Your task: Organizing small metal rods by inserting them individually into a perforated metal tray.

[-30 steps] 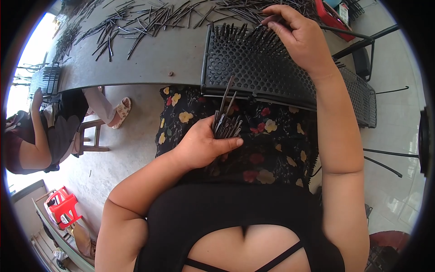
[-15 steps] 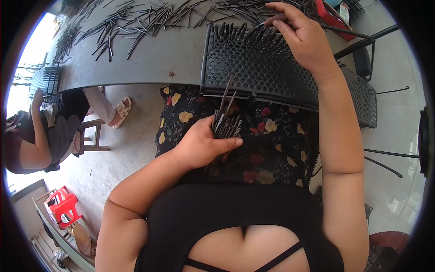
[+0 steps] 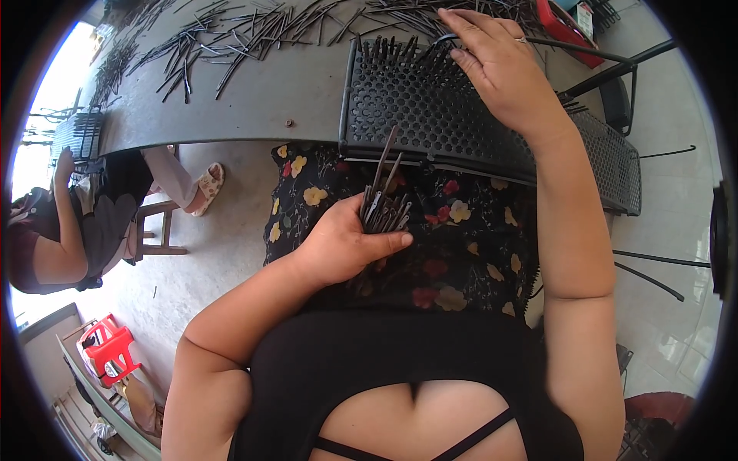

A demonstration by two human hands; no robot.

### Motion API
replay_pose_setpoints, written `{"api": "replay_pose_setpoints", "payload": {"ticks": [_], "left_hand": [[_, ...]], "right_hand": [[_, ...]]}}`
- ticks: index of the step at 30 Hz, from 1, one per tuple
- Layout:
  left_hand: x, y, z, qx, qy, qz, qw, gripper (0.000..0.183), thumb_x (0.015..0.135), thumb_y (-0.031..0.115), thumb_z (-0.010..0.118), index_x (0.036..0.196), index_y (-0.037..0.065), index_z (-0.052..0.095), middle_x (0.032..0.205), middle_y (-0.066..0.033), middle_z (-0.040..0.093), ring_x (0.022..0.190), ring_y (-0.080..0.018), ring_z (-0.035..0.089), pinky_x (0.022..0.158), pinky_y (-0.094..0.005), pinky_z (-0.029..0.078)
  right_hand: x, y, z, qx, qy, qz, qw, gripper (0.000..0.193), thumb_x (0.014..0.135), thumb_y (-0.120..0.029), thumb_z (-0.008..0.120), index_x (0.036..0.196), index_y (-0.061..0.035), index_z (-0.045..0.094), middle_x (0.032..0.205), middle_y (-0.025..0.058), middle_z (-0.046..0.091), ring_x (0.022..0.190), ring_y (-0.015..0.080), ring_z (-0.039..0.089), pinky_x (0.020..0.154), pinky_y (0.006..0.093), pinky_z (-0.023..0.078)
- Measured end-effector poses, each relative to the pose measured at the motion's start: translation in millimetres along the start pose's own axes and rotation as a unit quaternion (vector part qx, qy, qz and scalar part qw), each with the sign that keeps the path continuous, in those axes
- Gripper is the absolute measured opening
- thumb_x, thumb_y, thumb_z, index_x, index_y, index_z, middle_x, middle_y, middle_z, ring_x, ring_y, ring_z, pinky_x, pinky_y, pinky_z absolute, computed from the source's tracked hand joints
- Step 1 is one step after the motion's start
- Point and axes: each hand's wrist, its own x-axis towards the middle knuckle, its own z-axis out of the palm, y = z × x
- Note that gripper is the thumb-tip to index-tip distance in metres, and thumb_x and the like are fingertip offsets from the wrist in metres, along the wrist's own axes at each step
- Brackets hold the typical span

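My left hand (image 3: pixel 334 242) is closed around a bundle of thin dark metal strips (image 3: pixel 382 213) over my lap. Two of the strips stick up well above the others, and some show small holes at their ends. Ahead and to the right, a black perforated rack (image 3: pixel 430 104) lies at the table's edge, with dark strips (image 3: pixel 388 50) standing upright in its far rows. My right hand (image 3: pixel 500 73) is over the rack's far side. A thin grey strip (image 3: pixel 446 38) shows between its thumb and fingers; its lower end is lost among the standing strips.
Many loose dark strips (image 3: pixel 254 34) are scattered over the grey table (image 3: pixel 231 119). A red tray (image 3: pixel 565 34) sits at the far right, near black metal bars (image 3: pixel 615 77). Another perforated rack (image 3: pixel 611 165) is beyond my right forearm. At left a person (image 3: pixel 58 223) sits working.
My right hand has shifted slightly left and down over the rack, its fingers now straighter. My left hand and its bundle have stayed in place.
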Motion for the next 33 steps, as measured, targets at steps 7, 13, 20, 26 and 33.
{"api": "replay_pose_setpoints", "payload": {"ticks": [7,13,20,26,33], "left_hand": [[0.5,1.1,1.4,0.008,-0.015,0.002,1.0,0.023,0.086,0.008,0.075,0.097,0.004,0.055,0.075,-0.0013,0.061,0.06,-0.011,0.059,0.056,-0.0261,0.048],[-4.7,0.8,0.1,-0.049,-0.009,0.049,0.998,0.029,0.083,0.012,0.078,0.099,0.004,0.056,0.077,-0.001,0.062,0.061,-0.009,0.059,0.056,-0.0261,0.049],[1.7,6.8,3.8,-0.004,-0.089,0.062,0.994,0.028,0.082,0.001,0.075,0.105,0.002,0.059,0.083,-0.0019,0.063,0.066,-0.0109,0.061,0.059,-0.0256,0.05],[15.7,17.2,10.5,-0.049,-0.057,0.012,0.997,0.023,0.081,0.0,0.076,0.099,0.002,0.061,0.078,-0.0033,0.063,0.061,-0.0127,0.061,0.058,-0.027,0.051],[18.0,10.5,15.2,-0.076,-0.041,0.003,0.996,0.021,0.082,0.001,0.075,0.096,0.002,0.06,0.075,-0.004,0.063,0.059,-0.014,0.061,0.057,-0.0282,0.051]], "right_hand": [[3.8,13.4,16.2,0.06,0.267,-0.18,0.945,0.036,0.09,-0.003,0.062,0.126,-0.0042,0.061,0.107,0.0145,0.068,0.085,0.0265,0.07,0.074,0.0315,0.055],[-27.6,-79.0,-11.9,0.524,0.011,0.289,0.801,0.035,0.086,-0.002,0.07,0.121,-0.0066,0.063,0.092,0.0048,0.071,0.087,0.0101,0.066,0.079,0.0247,0.053],[-43.6,-96.4,-9.6,0.671,-0.017,0.311,0.673,0.028,0.087,0.005,0.065,0.115,-0.0009,0.062,0.092,0.0084,0.071,0.088,0.0132,0.069,0.077,0.0242,0.055],[-38.0,-16.7,-11.0,0.432,0.255,0.234,0.833,0.023,0.092,0.002,0.063,0.115,0.0016,0.061,0.099,0.0117,0.072,0.089,0.0143,0.069,0.077,0.0239,0.055],[-36.8,4.5,6.0,0.305,0.281,0.184,0.891,0.025,0.091,0.004,0.065,0.116,0.0024,0.062,0.101,0.0098,0.071,0.093,0.012,0.067,0.085,0.0217,0.053]]}}
